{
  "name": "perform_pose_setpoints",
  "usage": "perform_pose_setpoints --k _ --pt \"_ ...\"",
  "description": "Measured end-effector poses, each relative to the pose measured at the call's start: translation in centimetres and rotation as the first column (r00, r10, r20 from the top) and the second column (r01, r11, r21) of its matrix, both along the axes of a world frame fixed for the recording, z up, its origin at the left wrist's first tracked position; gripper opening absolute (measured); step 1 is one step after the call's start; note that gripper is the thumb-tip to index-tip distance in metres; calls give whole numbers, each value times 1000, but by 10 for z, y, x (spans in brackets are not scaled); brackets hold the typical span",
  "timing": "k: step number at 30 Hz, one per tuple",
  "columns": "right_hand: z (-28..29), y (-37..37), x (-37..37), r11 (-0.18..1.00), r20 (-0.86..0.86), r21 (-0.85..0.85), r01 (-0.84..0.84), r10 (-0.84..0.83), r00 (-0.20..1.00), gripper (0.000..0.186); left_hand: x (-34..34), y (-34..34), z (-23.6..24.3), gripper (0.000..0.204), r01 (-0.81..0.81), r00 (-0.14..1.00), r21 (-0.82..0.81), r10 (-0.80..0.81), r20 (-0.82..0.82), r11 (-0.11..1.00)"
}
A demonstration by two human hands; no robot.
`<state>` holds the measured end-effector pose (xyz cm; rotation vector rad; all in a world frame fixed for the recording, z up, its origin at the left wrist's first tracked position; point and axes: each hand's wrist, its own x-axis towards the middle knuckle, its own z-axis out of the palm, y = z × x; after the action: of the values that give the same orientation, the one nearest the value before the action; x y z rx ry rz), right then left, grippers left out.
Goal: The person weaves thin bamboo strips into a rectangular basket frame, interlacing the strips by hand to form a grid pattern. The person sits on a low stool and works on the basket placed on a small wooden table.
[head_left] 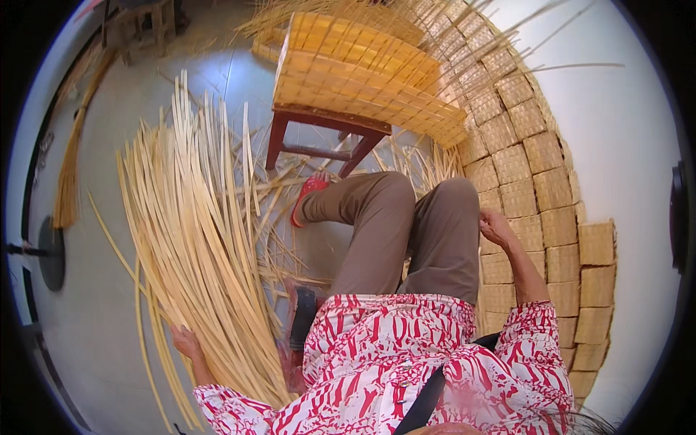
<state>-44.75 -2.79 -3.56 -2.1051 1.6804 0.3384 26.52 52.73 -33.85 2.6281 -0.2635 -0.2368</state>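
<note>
A large fan of long, pale bamboo strips (pixel 196 217) lies along my left side. At its lower left edge my left hand (pixel 187 342) is closed on some strips, its fingertips partly hidden. My right hand (pixel 496 226) is beside my right knee with curled fingers; whatever they might hold is out of sight. In front of my legs, a dark red wooden stool (pixel 330 116) bears a partly woven yellow bamboo piece (pixel 362 80), with loose strip ends sticking out at the upper right.
Stacked woven bamboo baskets (pixel 525 167) line the white wall (pixel 616 145) on my right. Loose strips litter the floor around my red shoe (pixel 310 194). A straw broom (pixel 78 159) leans at the far left, near a round dark base (pixel 51 254). Another wooden stool (pixel 148 25) stands at the back left.
</note>
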Motion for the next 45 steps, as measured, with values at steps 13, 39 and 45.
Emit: perform_pose_setpoints --k 13,39,45 --pt "6 26 39 973 350 -229 30 54 935 21 19 -103 136 21 408 637 334 -527 563 850" --pt "158 100 102 768 332 -384 -512 632 700 27 -303 -403 425 13 776 -397 -596 -894 -208 -206" --pt "98 93 102 844 585 -58 -534 462 666 31 -302 -391 392 10 780 -423 -580 -880 -216 -233"
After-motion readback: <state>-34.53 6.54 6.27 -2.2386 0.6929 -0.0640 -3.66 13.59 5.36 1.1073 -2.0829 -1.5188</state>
